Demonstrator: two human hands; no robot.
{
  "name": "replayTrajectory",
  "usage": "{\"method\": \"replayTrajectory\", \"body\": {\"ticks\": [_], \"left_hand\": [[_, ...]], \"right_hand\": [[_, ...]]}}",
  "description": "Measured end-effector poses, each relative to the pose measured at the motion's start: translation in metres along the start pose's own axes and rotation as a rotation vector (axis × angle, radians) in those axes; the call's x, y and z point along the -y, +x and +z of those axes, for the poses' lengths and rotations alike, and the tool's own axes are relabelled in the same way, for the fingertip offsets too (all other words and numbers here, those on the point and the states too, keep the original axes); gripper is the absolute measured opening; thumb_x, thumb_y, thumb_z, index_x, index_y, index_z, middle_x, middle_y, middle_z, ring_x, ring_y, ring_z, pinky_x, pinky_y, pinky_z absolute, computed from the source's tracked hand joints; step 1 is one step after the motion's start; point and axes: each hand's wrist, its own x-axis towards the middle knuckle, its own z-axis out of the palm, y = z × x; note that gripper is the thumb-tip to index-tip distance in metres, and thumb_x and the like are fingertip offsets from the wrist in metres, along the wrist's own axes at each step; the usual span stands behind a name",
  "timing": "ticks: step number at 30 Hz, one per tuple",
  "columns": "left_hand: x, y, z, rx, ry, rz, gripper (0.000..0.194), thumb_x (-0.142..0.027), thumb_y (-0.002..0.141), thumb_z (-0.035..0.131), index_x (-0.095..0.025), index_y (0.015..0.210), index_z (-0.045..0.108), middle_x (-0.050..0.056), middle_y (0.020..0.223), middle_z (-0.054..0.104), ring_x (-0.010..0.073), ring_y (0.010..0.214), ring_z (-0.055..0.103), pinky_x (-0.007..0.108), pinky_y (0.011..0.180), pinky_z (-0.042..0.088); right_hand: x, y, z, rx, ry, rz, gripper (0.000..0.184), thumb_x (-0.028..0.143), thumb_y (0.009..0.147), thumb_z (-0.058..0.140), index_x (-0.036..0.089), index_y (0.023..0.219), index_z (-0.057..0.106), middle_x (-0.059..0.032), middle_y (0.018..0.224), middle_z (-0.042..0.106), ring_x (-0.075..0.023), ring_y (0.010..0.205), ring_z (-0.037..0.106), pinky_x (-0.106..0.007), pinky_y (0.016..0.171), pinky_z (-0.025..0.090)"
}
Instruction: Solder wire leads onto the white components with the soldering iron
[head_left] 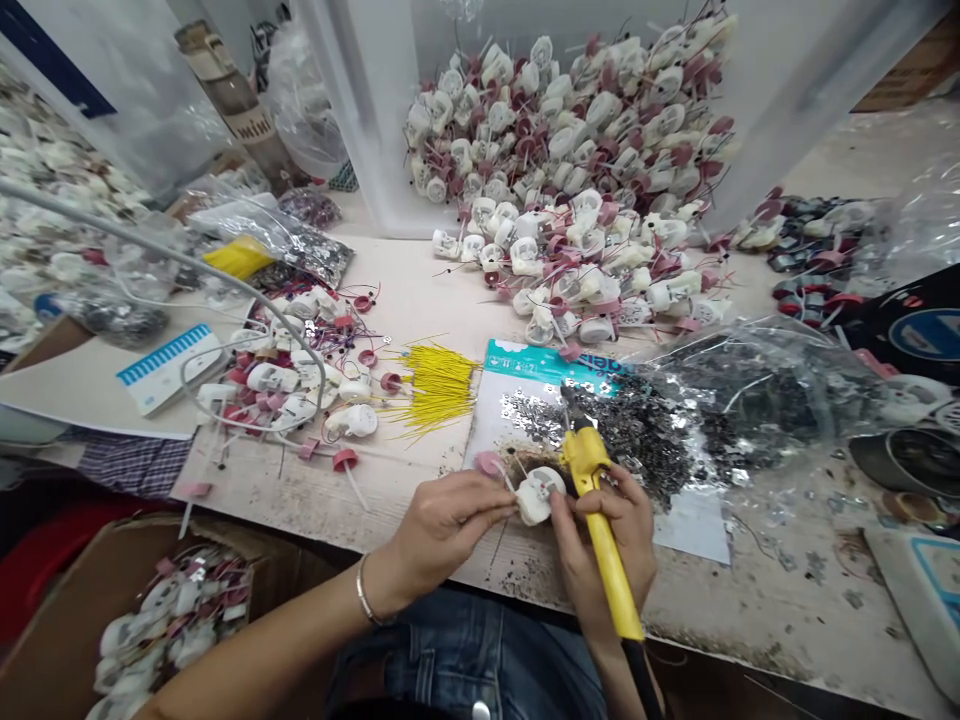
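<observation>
My right hand (611, 545) is closed around a yellow-handled soldering iron (611, 570), its tip pointing away from me over small metal pieces. The thumb of that hand also steadies a round white plastic housing (536, 497) with an open front. My left hand (450, 525) pinches at the housing's left edge; any thin wire between its fingertips is too small to make out. A pink cap (489, 463) on a pale strip hangs from the housing. Just beyond lies a heap of small shiny metal plates (645, 430), spread over a white and teal bag (525, 362).
A bundle of yellow wires (441, 385) lies left of the bag. White and pink assemblies (570, 260) spill from a clear bin (360, 130); more sit in a pile (277, 380) at left and a cardboard box (75, 620) below. A grey cable (225, 265) loops across the left.
</observation>
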Motion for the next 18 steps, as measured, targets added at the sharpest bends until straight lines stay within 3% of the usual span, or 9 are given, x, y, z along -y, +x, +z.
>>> {"method": "replayTrajectory", "body": {"ticks": [3, 5, 7, 10, 12, 14, 18], "left_hand": [[0.003, -0.006, -0.013, 0.134, 0.178, 0.196, 0.021, -0.013, 0.092, 0.051, -0.010, 0.104, 0.068, 0.011, 0.086, 0.073, 0.0149, 0.077, 0.068, 0.023, 0.070, 0.058], [0.002, -0.008, -0.013, 0.196, 0.150, 0.238, 0.022, -0.012, 0.093, 0.049, -0.010, 0.104, 0.068, 0.011, 0.084, 0.072, 0.0144, 0.075, 0.067, 0.023, 0.068, 0.058], [-0.001, -0.006, -0.006, 0.157, 0.018, 0.147, 0.019, -0.016, 0.091, 0.054, -0.011, 0.096, 0.071, 0.011, 0.085, 0.071, 0.0144, 0.077, 0.067, 0.023, 0.069, 0.057], [-0.003, 0.001, 0.010, 0.028, -0.219, -0.154, 0.015, -0.021, 0.087, 0.062, -0.012, 0.085, 0.074, 0.009, 0.084, 0.071, 0.0133, 0.070, 0.066, 0.021, 0.062, 0.056], [-0.002, 0.004, 0.015, 0.004, -0.290, -0.309, 0.012, -0.021, 0.084, 0.065, -0.012, 0.084, 0.074, 0.007, 0.075, 0.071, 0.0120, 0.059, 0.064, 0.020, 0.054, 0.053], [-0.001, 0.006, 0.016, 0.020, -0.239, -0.333, 0.009, -0.019, 0.081, 0.069, -0.012, 0.082, 0.074, 0.005, 0.068, 0.071, 0.0124, 0.058, 0.063, 0.021, 0.056, 0.052], [-0.004, 0.006, 0.008, 0.139, -0.095, -0.256, 0.011, -0.013, 0.082, 0.063, -0.013, 0.082, 0.075, 0.006, 0.075, 0.072, 0.0147, 0.070, 0.065, 0.023, 0.068, 0.050]], "right_hand": [[-0.003, 0.000, 0.000, -0.036, -0.011, 0.100, 0.018, 0.025, 0.078, 0.070, 0.021, 0.075, 0.053, -0.0032, 0.088, 0.059, -0.0226, 0.114, 0.056, -0.037, 0.089, 0.048], [-0.002, 0.002, 0.002, -0.036, -0.032, 0.076, 0.018, 0.025, 0.078, 0.070, 0.021, 0.075, 0.053, -0.0041, 0.091, 0.059, -0.0224, 0.114, 0.056, -0.036, 0.088, 0.049], [-0.001, 0.003, 0.004, -0.021, -0.041, -0.011, 0.016, 0.022, 0.078, 0.069, 0.020, 0.077, 0.053, -0.0060, 0.101, 0.057, -0.0201, 0.112, 0.057, -0.034, 0.087, 0.051], [0.001, 0.004, 0.003, 0.022, -0.009, -0.177, 0.014, 0.012, 0.079, 0.066, 0.020, 0.078, 0.054, -0.0069, 0.116, 0.052, -0.0150, 0.108, 0.059, -0.028, 0.085, 0.053], [0.002, 0.003, 0.001, 0.061, 0.014, -0.219, 0.014, 0.011, 0.078, 0.066, 0.020, 0.079, 0.055, -0.0070, 0.120, 0.049, -0.0151, 0.109, 0.059, -0.028, 0.086, 0.054], [0.004, 0.001, -0.001, 0.098, 0.095, -0.164, 0.018, 0.016, 0.075, 0.070, 0.020, 0.083, 0.054, -0.0078, 0.122, 0.048, -0.0180, 0.112, 0.058, -0.031, 0.086, 0.056], [0.012, -0.004, 0.001, 0.140, 0.267, 0.077, 0.023, 0.020, 0.075, 0.072, 0.021, 0.083, 0.051, -0.0074, 0.116, 0.052, -0.0213, 0.116, 0.057, -0.034, 0.082, 0.059]]}}
